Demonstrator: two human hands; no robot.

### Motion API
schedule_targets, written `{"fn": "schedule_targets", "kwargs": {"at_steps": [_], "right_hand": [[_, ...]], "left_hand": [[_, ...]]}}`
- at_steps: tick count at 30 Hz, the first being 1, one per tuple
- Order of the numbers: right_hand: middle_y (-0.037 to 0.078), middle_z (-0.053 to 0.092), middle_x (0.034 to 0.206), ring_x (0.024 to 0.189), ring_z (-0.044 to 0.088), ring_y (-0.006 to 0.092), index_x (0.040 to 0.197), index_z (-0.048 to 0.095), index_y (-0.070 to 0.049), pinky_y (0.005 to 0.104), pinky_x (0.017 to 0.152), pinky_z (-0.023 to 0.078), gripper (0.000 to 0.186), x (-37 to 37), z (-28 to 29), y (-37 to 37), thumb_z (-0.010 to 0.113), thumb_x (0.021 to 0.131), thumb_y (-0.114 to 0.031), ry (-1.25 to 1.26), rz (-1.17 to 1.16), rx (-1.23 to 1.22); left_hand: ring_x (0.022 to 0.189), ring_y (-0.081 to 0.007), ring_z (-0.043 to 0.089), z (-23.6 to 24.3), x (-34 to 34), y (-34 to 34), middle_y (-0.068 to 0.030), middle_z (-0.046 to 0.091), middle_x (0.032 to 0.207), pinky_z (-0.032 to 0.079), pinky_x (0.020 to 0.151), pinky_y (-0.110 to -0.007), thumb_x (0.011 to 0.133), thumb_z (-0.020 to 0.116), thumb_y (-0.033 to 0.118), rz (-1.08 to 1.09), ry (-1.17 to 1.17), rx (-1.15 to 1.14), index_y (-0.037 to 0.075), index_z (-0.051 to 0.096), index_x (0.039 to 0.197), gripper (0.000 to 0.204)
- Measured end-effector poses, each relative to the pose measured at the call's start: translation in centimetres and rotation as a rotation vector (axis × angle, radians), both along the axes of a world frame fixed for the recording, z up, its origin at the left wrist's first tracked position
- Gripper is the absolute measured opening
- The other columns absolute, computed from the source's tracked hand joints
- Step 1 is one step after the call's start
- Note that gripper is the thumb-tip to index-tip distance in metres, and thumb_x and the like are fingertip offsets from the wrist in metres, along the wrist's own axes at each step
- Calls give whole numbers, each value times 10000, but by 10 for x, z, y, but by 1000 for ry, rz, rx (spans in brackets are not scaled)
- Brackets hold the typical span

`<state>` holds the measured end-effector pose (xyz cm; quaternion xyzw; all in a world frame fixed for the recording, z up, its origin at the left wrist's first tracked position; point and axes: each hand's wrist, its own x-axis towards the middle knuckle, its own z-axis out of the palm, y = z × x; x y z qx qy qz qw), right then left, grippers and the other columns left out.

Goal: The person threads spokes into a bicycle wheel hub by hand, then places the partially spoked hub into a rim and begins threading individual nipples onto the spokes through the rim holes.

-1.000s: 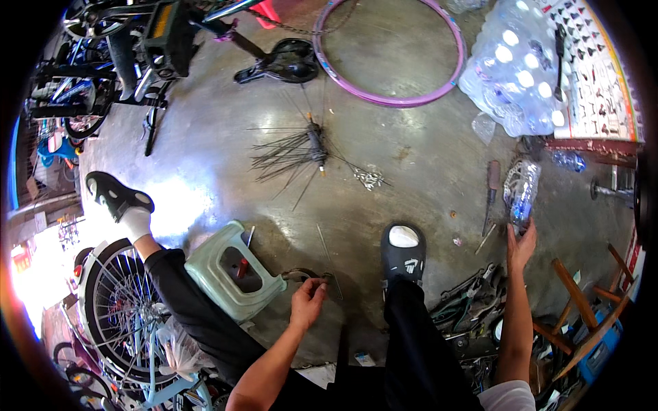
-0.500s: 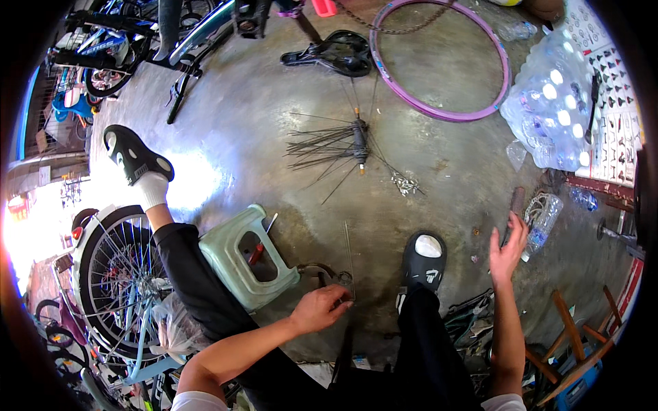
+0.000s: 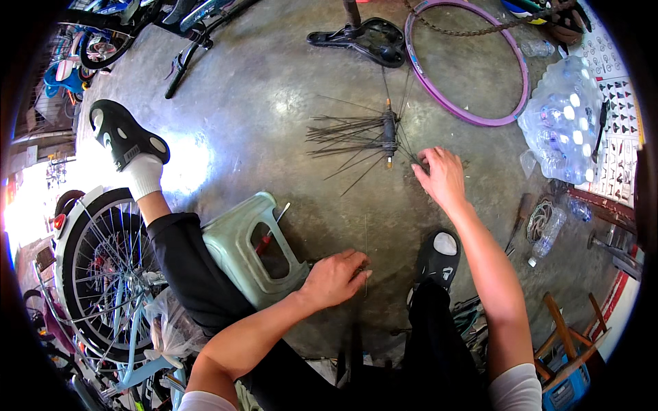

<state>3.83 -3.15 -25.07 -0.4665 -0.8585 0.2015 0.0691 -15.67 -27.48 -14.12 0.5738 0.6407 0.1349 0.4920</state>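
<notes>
Just left of your right hand (image 3: 444, 179), the hub (image 3: 389, 133) lies on the floor (image 3: 253, 127), its spokes (image 3: 346, 131) fanned mostly leftward. Your right fingers curl down beside a few spoke ends; I cannot tell whether they pinch anything. Your left hand (image 3: 334, 279) bends thumb and fingertips close about a thin wire (image 3: 366, 236), though a firm grip cannot be made out. Working with fingertips alone, wrist clear of the spokes, should disturb them least. The stool (image 3: 229, 236) sits just left of your left hand; the rim (image 3: 495, 122) and saddle (image 3: 380, 42) lie beyond your right.
</notes>
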Motion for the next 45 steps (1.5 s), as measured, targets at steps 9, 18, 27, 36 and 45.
{"fn": "schedule_targets", "kwargs": {"at_steps": [9,18,27,36,45], "right_hand": [[95,708,859,856,668,301,922,667,-77,440,792,481,175,-15,-28,-3,720,861,-232,-89,-51,101],[190,703,745,653,703,397,1001,570,-45,528,583,551,166,-37,7,-9,560,985,-210,-64,-152,-1],[177,724,867,773,703,395,1100,621,-54,496,680,535,201,-71,100,-29,565,1015,-227,283,-160,-337],[145,703,805,680,677,366,1105,602,-40,441,600,505,141,-89,117,-87,594,1001,-136,569,-72,-374],[166,674,772,665,662,362,1083,610,-5,446,629,515,185,-81,113,-124,655,920,-80,604,179,-299]], "left_hand": [[844,-298,716,5,-10,9,-143,667,1001,556,728,-426,943,693,213,36,-23,19,44,659,1106,237],[848,-302,716,3,-10,10,-146,673,1022,558,738,-428,939,695,210,36,-30,3,46,661,1125,251],[799,-301,700,14,-27,33,-162,663,1002,551,713,-379,931,689,109,285,68,119,25,654,1135,223],[777,-107,612,18,-65,51,-51,718,973,504,729,-267,1066,582,232,854,10,234,-22,668,1139,279],[938,-156,588,29,-95,53,-55,659,1065,464,891,-301,1009,606,152,636,123,314,32,681,1128,185]]}}
